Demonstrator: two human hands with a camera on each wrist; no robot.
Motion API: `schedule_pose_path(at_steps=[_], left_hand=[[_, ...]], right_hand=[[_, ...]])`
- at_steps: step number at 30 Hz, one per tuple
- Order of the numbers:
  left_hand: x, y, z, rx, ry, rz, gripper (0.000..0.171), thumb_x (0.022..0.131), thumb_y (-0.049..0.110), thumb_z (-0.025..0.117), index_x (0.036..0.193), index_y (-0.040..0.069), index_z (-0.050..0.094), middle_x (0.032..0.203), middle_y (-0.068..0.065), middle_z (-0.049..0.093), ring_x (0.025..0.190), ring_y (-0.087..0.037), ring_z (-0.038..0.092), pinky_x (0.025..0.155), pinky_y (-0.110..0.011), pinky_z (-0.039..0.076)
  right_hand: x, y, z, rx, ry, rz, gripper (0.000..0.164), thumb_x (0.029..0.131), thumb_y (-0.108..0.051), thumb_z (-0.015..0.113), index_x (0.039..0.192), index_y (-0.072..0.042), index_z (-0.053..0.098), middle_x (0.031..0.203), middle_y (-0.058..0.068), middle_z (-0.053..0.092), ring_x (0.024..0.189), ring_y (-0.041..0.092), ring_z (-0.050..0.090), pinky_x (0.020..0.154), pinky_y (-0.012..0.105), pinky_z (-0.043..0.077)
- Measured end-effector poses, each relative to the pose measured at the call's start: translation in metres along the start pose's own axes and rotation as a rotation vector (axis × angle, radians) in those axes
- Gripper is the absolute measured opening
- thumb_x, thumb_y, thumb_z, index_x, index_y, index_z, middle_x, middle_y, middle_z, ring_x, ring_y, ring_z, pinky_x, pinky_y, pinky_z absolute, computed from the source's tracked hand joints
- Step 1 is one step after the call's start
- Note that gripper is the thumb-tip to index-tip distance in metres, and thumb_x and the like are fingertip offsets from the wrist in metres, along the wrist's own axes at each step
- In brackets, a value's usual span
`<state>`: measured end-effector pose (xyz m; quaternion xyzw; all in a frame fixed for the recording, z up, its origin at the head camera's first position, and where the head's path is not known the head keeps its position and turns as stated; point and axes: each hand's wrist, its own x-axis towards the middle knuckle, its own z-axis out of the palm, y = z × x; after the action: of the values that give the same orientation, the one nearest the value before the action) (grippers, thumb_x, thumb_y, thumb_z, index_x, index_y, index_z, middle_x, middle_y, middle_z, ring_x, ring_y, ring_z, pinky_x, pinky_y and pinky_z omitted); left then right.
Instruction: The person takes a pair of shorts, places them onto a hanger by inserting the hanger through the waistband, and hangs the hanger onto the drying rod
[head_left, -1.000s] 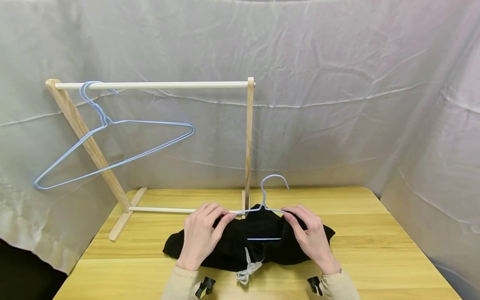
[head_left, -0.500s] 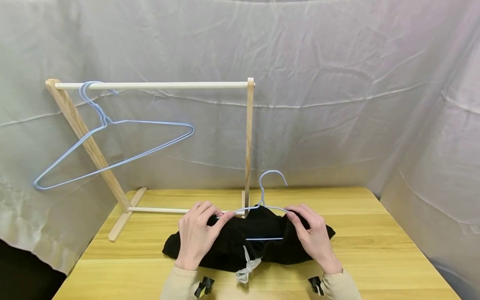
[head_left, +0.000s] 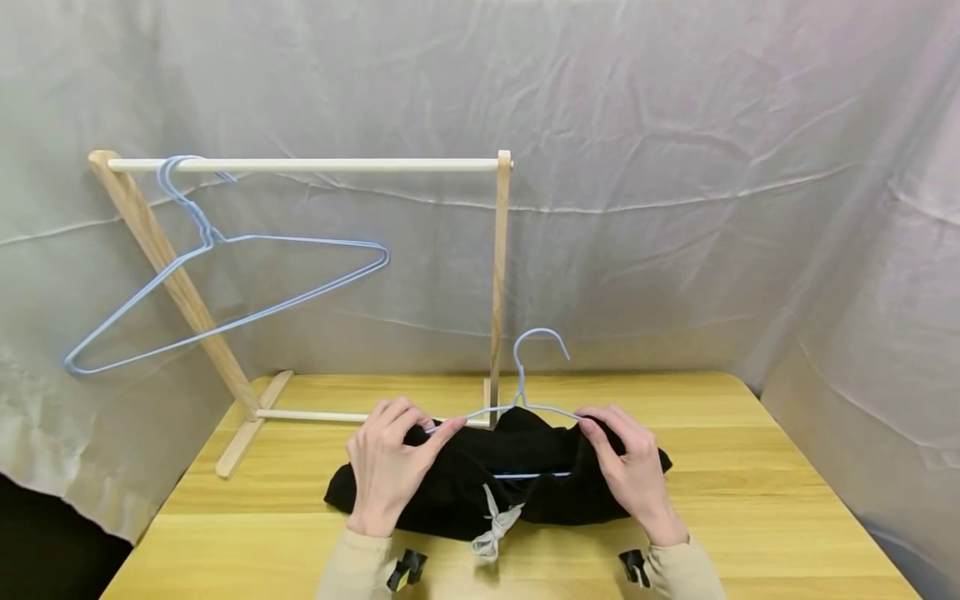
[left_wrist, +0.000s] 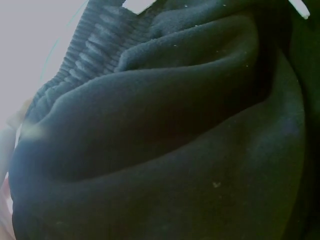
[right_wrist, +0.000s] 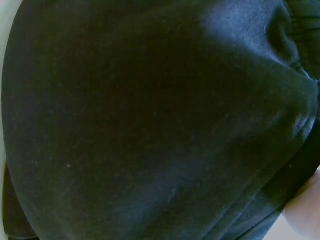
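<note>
A light blue clothes hanger [head_left: 519,385] stands with its hook up, its lower bar passing inside the waist of a black drawstring garment [head_left: 465,500]. The cloth has a gathered waistband [left_wrist: 95,50] and a tied pale grey drawstring [head_left: 497,527]. My left hand [head_left: 390,462] pinches the hanger's left arm between thumb and fingers, at the edge of the cloth. Opposite it, my right hand [head_left: 628,467] pinches the right arm together with the waistband edge. Black cloth fills most of both wrist views, with only a bit of each hand showing at the side.
A wooden garment rack [head_left: 498,283] with a white top rail [head_left: 360,165] stands at the back left of the wooden table [head_left: 765,517]. Several blue hangers [head_left: 300,242] hang from the rail's left end. Grey fabric [head_left: 675,167] encloses the back and sides.
The hanger's hook has risen and shifted slightly left. My left hand has slid left along the hanger arm and the right hand slightly right, spreading them apart.
</note>
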<state>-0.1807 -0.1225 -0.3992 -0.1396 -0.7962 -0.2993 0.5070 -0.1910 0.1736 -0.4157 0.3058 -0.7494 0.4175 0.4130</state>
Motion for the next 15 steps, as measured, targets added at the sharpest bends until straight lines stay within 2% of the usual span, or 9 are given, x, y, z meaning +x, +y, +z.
schedule_pose_path(at_steps=[4,7,12,15], left_hand=[[0.0002,0.0006,0.0008,0.01,0.008,-0.007,0.052,0.08,0.069,0.071,0.061,0.021,0.06,0.066,0.01,0.062,0.062,-0.013,0.056,0.046,-0.018,0.031],[0.0004,0.0001,0.0007,0.002,-0.012,0.013,0.051,0.082,0.067,0.071,0.062,0.021,0.06,0.067,0.009,0.061,0.063,-0.013,0.055,0.047,-0.018,0.031],[0.0017,-0.0011,-0.0013,-0.005,-0.095,0.074,0.046,0.089,0.061,0.065,0.065,0.021,0.062,0.071,0.009,0.06,0.067,-0.012,0.055,0.048,-0.018,0.034],[0.0026,-0.0015,-0.002,-0.005,-0.135,0.108,0.039,0.092,0.053,0.064,0.07,0.021,0.065,0.074,0.009,0.062,0.072,-0.013,0.058,0.051,-0.021,0.039]], right_hand=[[0.0002,0.0005,-0.0007,-0.003,0.004,0.003,0.021,0.089,0.005,0.069,0.104,-0.008,0.074,0.083,0.007,0.069,0.084,0.004,0.063,0.083,0.012,0.047],[0.0003,0.0002,-0.0006,-0.004,0.005,0.005,0.022,0.088,0.007,0.069,0.104,-0.008,0.074,0.083,0.005,0.069,0.084,0.005,0.063,0.083,0.011,0.047],[0.0006,-0.0009,0.0003,0.004,0.004,0.0,0.02,0.089,0.005,0.069,0.105,-0.007,0.074,0.084,0.008,0.069,0.084,0.006,0.064,0.083,0.011,0.047],[0.0013,-0.0015,0.0008,0.005,0.001,-0.002,0.019,0.091,0.003,0.068,0.105,-0.008,0.074,0.084,0.009,0.07,0.084,0.006,0.064,0.083,0.011,0.047]])
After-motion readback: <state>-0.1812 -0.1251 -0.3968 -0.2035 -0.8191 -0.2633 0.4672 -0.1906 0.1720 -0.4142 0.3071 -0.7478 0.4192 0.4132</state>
